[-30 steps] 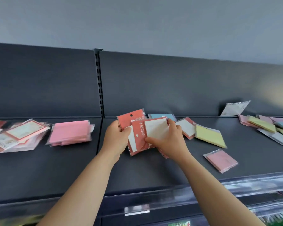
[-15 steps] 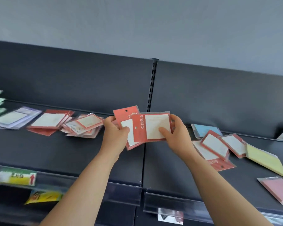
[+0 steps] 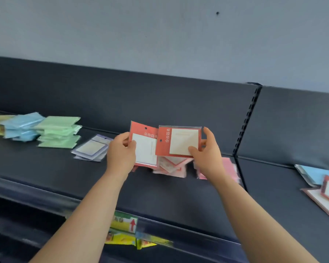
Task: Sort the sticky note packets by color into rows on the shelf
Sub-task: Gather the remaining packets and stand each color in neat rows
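Red card is showing on both held packets: above the middle of the shelf (image 3: 160, 196), the left hand (image 3: 121, 154) is pinching the left packet (image 3: 143, 149) by its edge, and the right hand (image 3: 207, 158) is gripping the right packet (image 3: 179, 141), thumb on its face. Just beyond, a red pile (image 3: 171, 167) is lying, probably the row they are joining; green stacks (image 3: 58, 131) are sitting toward the back-left.

Grey-blue wall (image 3: 160, 35) above a dark, seemingly metal back panel (image 3: 122, 95) with slotted upright (image 3: 246, 122).
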`<state>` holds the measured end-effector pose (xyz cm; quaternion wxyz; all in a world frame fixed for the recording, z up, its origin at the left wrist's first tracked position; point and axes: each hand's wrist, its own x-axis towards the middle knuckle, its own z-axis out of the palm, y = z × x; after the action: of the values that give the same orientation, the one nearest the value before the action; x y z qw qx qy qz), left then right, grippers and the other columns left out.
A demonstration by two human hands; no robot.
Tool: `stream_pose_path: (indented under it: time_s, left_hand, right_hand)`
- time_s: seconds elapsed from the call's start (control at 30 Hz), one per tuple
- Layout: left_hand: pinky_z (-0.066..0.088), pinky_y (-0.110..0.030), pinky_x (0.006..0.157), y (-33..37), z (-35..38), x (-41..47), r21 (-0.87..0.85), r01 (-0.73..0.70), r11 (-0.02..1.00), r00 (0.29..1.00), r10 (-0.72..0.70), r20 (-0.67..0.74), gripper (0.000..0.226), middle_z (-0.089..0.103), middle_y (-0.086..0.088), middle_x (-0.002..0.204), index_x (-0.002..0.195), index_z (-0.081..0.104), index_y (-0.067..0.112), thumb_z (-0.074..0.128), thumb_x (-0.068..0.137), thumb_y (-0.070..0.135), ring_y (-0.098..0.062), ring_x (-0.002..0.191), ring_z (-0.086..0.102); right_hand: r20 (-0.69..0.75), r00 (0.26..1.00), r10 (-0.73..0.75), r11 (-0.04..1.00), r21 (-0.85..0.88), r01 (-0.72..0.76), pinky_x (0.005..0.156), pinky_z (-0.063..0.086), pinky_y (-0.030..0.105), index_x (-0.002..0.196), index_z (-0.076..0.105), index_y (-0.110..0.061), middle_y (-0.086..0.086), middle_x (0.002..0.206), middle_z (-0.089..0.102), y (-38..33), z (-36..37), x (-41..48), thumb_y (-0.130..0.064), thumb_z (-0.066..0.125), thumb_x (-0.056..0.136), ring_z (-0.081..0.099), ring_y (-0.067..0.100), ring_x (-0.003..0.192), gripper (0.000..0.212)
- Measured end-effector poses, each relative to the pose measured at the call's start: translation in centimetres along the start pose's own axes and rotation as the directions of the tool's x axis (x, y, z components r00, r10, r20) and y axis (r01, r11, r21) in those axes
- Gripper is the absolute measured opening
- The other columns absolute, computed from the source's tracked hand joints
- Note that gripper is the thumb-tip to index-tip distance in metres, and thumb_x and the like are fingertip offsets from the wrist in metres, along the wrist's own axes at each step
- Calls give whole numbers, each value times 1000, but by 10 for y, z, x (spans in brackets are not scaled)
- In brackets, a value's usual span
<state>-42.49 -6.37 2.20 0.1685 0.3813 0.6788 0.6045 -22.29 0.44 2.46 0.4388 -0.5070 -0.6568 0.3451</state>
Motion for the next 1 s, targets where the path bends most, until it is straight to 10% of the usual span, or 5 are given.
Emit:
stream_pose_path:
  time_s: [0.17,0.4,0.63,0.77,1.0]
  left_hand:
    - [40,-25,61,-19,-26,45,126,29,992,998,-36,52,32,62,2,100,116,62,16,41,95,3,-18,89,57]
    - [23,-31,55,-47,-30,78,307,100,946,961,-172,215,26,42,-6,66,67,38,9,35,92,3,-20,62,35]
    - [40,-36,85,-47,-37,82,160,138,977,932,-183,312,24,61,-1,105,100,56,16,35,102,27,-21,98,54]
    - [37,-28,65,-51,-43,82,198,40,979,934,-107,341,30,52,6,78,71,41,27,43,98,15,-15,75,47]
    - [51,-33,81,-59,-47,84,373,-44,927,930,-98,354,18,65,-2,113,111,59,10,50,97,18,-20,102,60]
  right_hand:
    - [9,999,39,999,-25,-39,87,50,33,151,18,-30,-9,110,57,-20,51,6,-5,55,90,59,17,103,75]
    - [-19,992,128,981,-144,-129,93,50,40,146,31,-19,2,130,57,-28,95,17,-8,54,90,57,23,112,61]
    - [106,991,87,932,-361,-43,77,46,27,122,57,-12,3,114,65,-39,117,25,-17,63,87,59,18,94,36]
    - [166,983,76,869,-495,16,80,53,37,111,61,-16,-1,102,68,-39,128,26,-29,65,83,62,22,94,31]
    - [224,974,40,659,-738,143,81,36,36,81,59,-16,0,83,63,-37,137,25,-42,53,87,45,25,101,28]
